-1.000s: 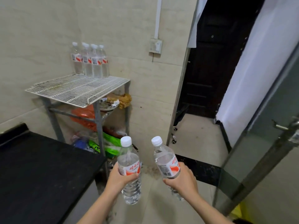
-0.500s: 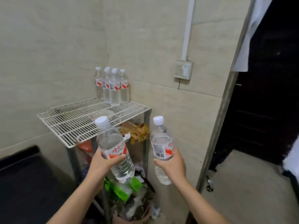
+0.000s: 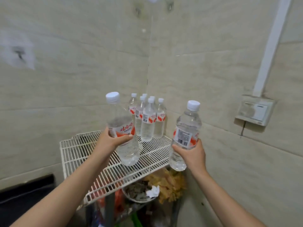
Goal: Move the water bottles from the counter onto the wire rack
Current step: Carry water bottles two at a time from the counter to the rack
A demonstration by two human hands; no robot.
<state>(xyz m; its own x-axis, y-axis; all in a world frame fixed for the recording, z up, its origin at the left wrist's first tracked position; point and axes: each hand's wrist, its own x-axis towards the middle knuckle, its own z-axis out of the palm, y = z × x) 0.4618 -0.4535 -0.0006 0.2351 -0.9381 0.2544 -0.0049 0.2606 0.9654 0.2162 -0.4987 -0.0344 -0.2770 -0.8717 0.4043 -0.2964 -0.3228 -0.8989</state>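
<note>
Your left hand (image 3: 113,140) curled round bottle (image 3: 124,128), tilted above rack (image 3: 77,149); right hand (image 3: 191,154) gripped second bottle (image 3: 185,133) beside rack edge, both likely bound for back-corner cluster (image 3: 148,122).

Bare left hand (image 3: 110,140) and right hand (image 3: 194,155), bare forearms (image 3: 65,190).

Both arms reach fwd, forearms bare. L grip (image 3: 111,141) wraps L bottle (image 3: 119,115) mid-body, thumb across front. R grip (image 3: 191,156) wraps R bottle (image 3: 188,122), thumb on its left side.
</note>
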